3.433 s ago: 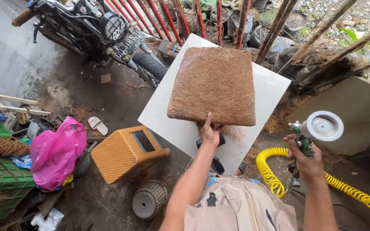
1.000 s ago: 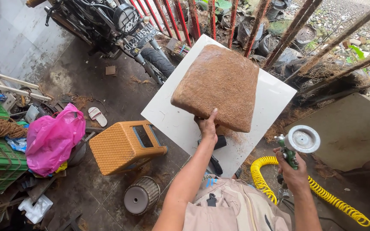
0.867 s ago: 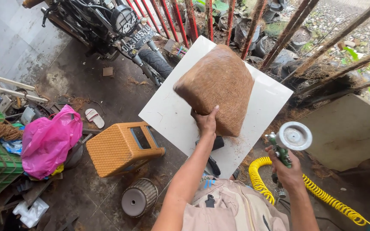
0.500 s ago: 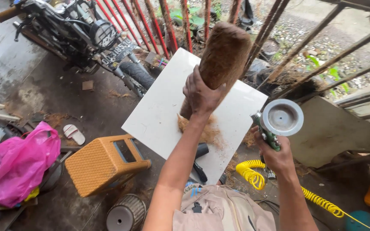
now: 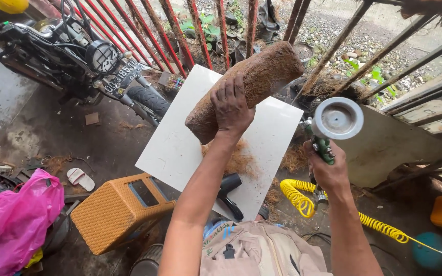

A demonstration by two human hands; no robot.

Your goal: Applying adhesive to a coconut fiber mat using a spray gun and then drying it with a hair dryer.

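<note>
Item one, as I log it from the head view: a brown coir fibre slab (image 5: 251,84), lifted clear of the white surface (image 5: 180,148) and held tilted on edge above its far half, long axis running from the low end near the surface's middle up and away toward the far right corner and the rusted bars. My left hand (image 5: 231,107) has its grip pressed around the slab's lower part, fingers draped over the upper face, thumb hidden behind; this is the hand nearer the slab, in full contact. My right hand (image 5: 328,171) is just off the surface's right edge, grip closed on a green spray gun (image 5: 322,145) topped by a round white cup (image 5: 337,118); the slab lies to the left of and beyond that gun, apart from it, its broad face turned partly toward the gun. Loose brown fibre (image 5: 239,161) lies on the surface beneath the slab. A black tool (image 5: 228,191) rests at the near edge. A yellow coiled hose (image 5: 303,197) trails from the gun across the floor to the right. Beside the surface's near left corner stands an orange woven stool (image 5: 116,212). Further left, a pink bag (image 5: 14,222) and a pale sandal (image 5: 80,179) on the floor. A motorcycle (image 5: 85,59) is parked beyond the far left edge against red bars (image 5: 152,30).
</note>
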